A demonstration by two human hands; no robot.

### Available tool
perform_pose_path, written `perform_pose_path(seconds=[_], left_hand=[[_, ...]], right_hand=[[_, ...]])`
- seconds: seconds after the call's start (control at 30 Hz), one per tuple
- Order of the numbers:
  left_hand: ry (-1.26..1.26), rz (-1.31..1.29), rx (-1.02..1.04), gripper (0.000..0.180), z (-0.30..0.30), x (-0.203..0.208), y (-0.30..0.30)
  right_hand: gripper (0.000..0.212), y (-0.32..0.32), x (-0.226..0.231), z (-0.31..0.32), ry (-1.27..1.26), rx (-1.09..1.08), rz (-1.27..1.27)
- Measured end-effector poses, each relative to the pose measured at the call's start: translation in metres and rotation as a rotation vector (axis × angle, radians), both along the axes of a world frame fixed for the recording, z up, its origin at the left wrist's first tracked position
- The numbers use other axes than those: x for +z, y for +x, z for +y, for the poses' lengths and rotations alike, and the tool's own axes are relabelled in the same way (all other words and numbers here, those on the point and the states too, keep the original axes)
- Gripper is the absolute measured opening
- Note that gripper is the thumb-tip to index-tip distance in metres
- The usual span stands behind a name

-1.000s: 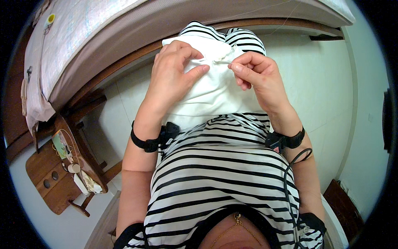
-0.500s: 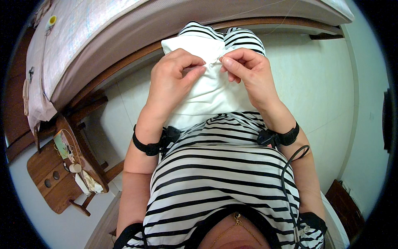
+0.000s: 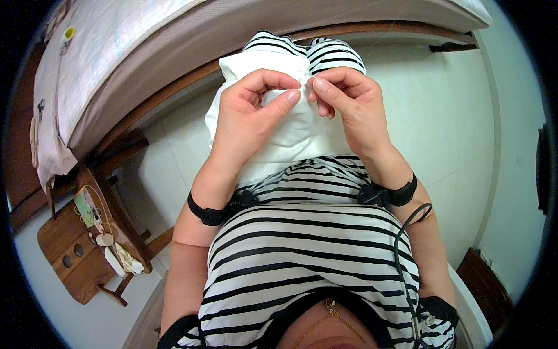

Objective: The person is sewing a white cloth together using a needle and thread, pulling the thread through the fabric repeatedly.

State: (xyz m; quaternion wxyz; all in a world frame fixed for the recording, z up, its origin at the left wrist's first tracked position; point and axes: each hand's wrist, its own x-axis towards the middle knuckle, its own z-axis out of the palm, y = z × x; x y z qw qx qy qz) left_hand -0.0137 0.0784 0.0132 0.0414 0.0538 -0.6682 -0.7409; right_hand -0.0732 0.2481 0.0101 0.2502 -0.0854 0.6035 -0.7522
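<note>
A white cloth (image 3: pixel 285 125) is spread over my lap and bunches up between my hands. My left hand (image 3: pixel 250 107) is closed, thumb and forefinger pinching a gathered bit of this cloth. Right beside it, my right hand (image 3: pixel 349 104) is closed too, with thumb and forefinger tips pressed together at the cloth's gathered spot. A thin pale strand (image 3: pixel 313 76) shows at those tips; whether a needle is there is too small to tell. The fingertips of both hands nearly meet.
A bed (image 3: pixel 145 35) with a wooden frame runs across the far side. On it lie a yellow round item (image 3: pixel 70 33) and dark scissors (image 3: pixel 40 107). At left stands a wooden chair (image 3: pixel 64 232) holding a cup (image 3: pixel 105 239) and small items. A wall (image 3: pixel 517 174) rises at right.
My left hand has shifted slightly right, closer to my right hand, and the cloth between them has bunched differently. The right hand keeps its pinch almost in place.
</note>
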Motion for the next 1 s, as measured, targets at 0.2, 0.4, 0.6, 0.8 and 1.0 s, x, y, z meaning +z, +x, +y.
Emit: perform_pose_path(seconds=[0.2, 0.4, 0.6, 0.8, 1.0], left_hand=[[0.08, -0.062, 0.014, 0.016, 0.0, -0.003, 0.001], [0.097, -0.093, 0.04, 0.015, -0.002, -0.008, 0.0], [0.096, -0.092, 0.03, 0.015, -0.003, -0.009, 0.0], [0.104, -0.098, 0.017, 0.015, -0.005, -0.011, 0.0], [0.085, -0.109, 0.028, 0.014, -0.005, -0.011, 0.001]], right_hand=[[0.011, 0.003, -0.004, -0.004, -0.02, -0.007, -0.023], [0.012, 0.004, -0.005, -0.006, -0.034, -0.005, 0.004], [0.011, 0.005, -0.008, -0.007, 0.0, 0.015, 0.032], [0.011, 0.005, -0.008, -0.008, -0.002, 0.029, 0.036], [0.011, 0.006, -0.008, -0.009, 0.015, 0.032, 0.041]])
